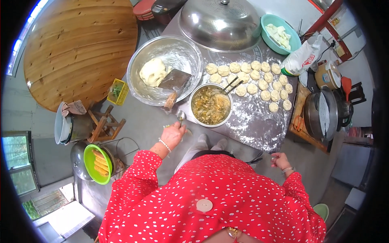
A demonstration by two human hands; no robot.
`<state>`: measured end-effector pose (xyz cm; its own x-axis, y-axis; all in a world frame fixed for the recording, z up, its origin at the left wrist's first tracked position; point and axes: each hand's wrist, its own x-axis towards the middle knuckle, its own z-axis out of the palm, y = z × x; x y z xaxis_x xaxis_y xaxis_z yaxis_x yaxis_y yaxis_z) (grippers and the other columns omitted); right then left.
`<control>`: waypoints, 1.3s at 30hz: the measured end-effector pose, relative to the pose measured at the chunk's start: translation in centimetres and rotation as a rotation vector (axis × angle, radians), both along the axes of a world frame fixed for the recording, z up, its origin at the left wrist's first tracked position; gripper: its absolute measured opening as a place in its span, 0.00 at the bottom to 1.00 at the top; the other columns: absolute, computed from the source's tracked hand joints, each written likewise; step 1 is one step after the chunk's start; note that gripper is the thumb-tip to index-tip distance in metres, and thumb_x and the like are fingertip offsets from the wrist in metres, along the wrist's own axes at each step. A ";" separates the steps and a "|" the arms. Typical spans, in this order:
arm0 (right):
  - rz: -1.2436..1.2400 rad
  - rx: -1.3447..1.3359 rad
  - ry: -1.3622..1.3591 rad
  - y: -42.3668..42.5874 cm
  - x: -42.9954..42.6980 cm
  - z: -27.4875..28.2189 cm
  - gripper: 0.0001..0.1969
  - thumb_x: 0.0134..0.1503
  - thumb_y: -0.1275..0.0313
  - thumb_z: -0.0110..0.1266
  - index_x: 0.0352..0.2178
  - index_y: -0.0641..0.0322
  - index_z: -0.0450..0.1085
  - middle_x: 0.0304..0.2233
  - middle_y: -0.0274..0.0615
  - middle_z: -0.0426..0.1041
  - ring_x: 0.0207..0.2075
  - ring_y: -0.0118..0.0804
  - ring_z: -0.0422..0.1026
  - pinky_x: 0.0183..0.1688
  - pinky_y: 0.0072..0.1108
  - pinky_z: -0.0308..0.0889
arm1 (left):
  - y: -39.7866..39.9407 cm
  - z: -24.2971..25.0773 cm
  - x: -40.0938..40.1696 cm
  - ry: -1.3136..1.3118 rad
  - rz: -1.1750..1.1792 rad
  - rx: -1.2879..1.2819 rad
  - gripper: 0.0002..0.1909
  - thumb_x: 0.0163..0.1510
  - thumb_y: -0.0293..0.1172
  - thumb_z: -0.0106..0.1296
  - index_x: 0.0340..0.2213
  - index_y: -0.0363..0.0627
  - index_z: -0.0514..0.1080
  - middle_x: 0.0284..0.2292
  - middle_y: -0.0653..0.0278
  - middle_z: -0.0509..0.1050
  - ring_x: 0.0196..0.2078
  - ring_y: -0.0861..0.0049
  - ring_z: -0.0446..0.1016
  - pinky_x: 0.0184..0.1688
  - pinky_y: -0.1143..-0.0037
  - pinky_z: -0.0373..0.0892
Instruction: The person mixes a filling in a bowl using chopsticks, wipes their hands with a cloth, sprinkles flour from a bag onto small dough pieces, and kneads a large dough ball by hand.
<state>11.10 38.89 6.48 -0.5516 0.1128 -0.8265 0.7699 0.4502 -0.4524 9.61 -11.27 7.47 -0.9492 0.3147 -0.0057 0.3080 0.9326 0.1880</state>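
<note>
My left hand point(172, 135) grips a metal spoon point(181, 115) by its handle, just off the table's front edge. My right hand point(280, 160) hangs beside the table's front right corner, its fingers partly curled; whether they hold anything is unclear. A metal bowl of chopped vegetable filling point(211, 105) stands at the front edge, with dark chopsticks point(232, 85) resting in it. Left of it, a large steel basin point(136, 74) contains a lump of dough point(153, 72) and a cleaver-shaped blade point(174, 79) with a wrapped handle. Several small round dough pieces point(252, 88) lie on the floured table point(255, 127).
A large perforated steel dome lid point(222, 27) covers the table's back. Behind the dough pieces are a turquoise basin point(266, 33) of pale chunks and a white flour bag point(304, 57). A steel pot point(311, 114) stands right; a wooden stool point(103, 124) and green bowl point(88, 167) stand left.
</note>
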 end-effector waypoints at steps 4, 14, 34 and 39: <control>0.121 0.119 -0.032 0.9 -1.3 0.3 0.13 0.39 0.85 0.45 0.31 0.72 0.64 0.20 0.45 0.67 0.17 0.32 0.68 0.16 0.20 0.65 | -1.4 1.1 0.5 0.062 -0.069 0.042 0.10 0.44 0.36 0.44 0.27 0.44 0.67 0.20 0.60 0.64 0.20 0.68 0.67 0.21 0.71 0.64; 0.419 0.232 -0.070 -3.5 -2.7 3.9 0.03 0.37 0.80 0.49 0.19 0.69 0.67 0.10 0.38 0.67 0.10 0.32 0.65 0.16 0.21 0.61 | -3.0 3.1 4.1 0.025 0.200 0.337 0.08 0.43 0.27 0.47 0.29 0.43 0.67 0.22 0.59 0.66 0.21 0.63 0.67 0.20 0.71 0.63; 0.244 -0.827 -0.173 -25.0 -9.3 9.1 0.15 0.53 0.62 0.38 0.36 0.63 0.60 0.28 0.37 0.68 0.25 0.32 0.70 0.21 0.19 0.66 | 11.4 4.3 -2.9 -0.095 0.139 0.376 0.06 0.44 0.29 0.40 0.27 0.43 0.62 0.22 0.56 0.66 0.24 0.60 0.67 0.25 0.69 0.64; 0.249 -0.870 -0.135 -23.5 -10.4 7.8 0.15 0.52 0.66 0.41 0.38 0.64 0.60 0.30 0.41 0.68 0.25 0.31 0.70 0.21 0.16 0.67 | 12.6 2.7 -3.7 -0.060 0.124 0.453 0.06 0.43 0.28 0.40 0.26 0.41 0.62 0.21 0.54 0.66 0.24 0.59 0.67 0.25 0.69 0.63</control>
<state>0.71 15.39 14.24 -0.3688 -0.6891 -0.6238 0.7676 0.1527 -0.6225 5.92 1.33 10.21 -0.9819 0.1827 0.0503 0.1761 0.7817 0.5983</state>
